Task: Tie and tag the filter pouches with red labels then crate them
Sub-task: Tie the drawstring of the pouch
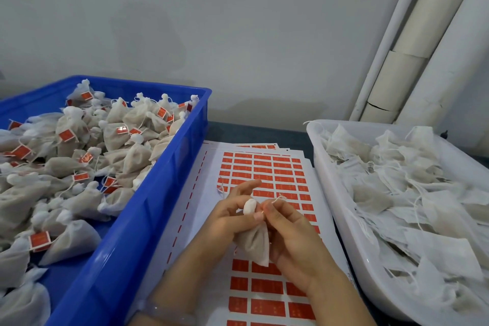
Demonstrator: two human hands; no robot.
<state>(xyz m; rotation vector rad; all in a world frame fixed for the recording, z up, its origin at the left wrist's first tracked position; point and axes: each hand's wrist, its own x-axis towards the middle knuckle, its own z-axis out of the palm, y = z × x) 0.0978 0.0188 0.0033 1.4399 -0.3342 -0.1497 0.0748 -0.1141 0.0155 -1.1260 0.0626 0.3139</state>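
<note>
Red label sheets (280,172) cover the bench (251,132) middle. Left hand (227,222) holds the pouch (254,243) by its neck; right hand (293,235) pinches its string (277,200). It looks soft and light.

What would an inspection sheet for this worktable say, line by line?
Surface: dark table, mostly covered by sheets of red labels.
Job's things: blue crate heaped with tied, tagged pouches; white tray of untied pouches; one pouch in hand, no tag seen on it.
Clutter: nothing seen.
Hands: left hand grips the pouch's neck; right hand pinches its string.
Cables: nothing seen.
Surroundings: grey wall; wrapped pipes in the right corner.
</note>
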